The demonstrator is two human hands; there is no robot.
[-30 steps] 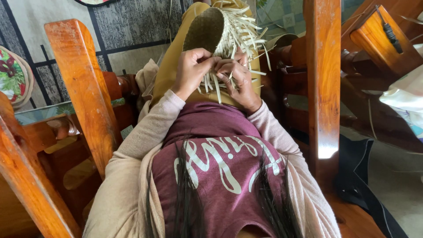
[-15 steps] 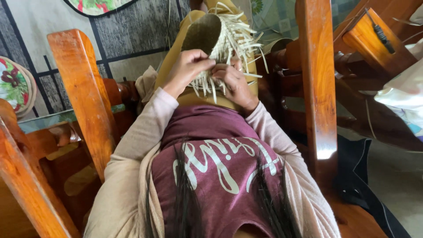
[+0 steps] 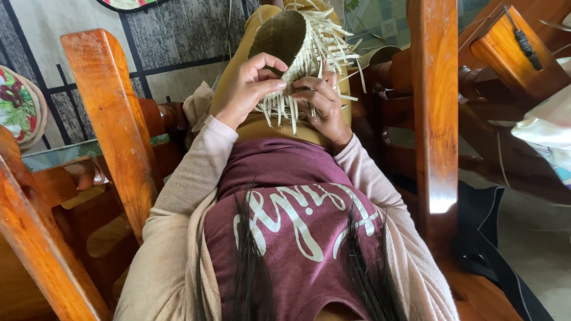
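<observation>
Weaving fills the upper middle of the head view, where a person seated among wooden chairs works pale straw. At nine o'clock a chair post of orange-brown wood leans across the frame, a patterned cushion behind it at the far edge. Toward eleven o'clock the left hand has its fingers curled together, pinched on the rim of a half-made woven basket; at twelve o'clock the basket stands tilted on the lap, its dark hollow facing the camera and holding nothing that can be seen. Just beside it, at one o'clock, the right hand has its fingers closed on loose straw strips that fan out from the unfinished edge. Those free ends look brittle; in my judgement a hard tug could snap one or pull the weave slack, and a loosened pinch on the rim could let the last rows spring open. At two o'clock a second chair post rises upright, and at three o'clock a white plastic bag lies beyond, its contents hidden.
</observation>
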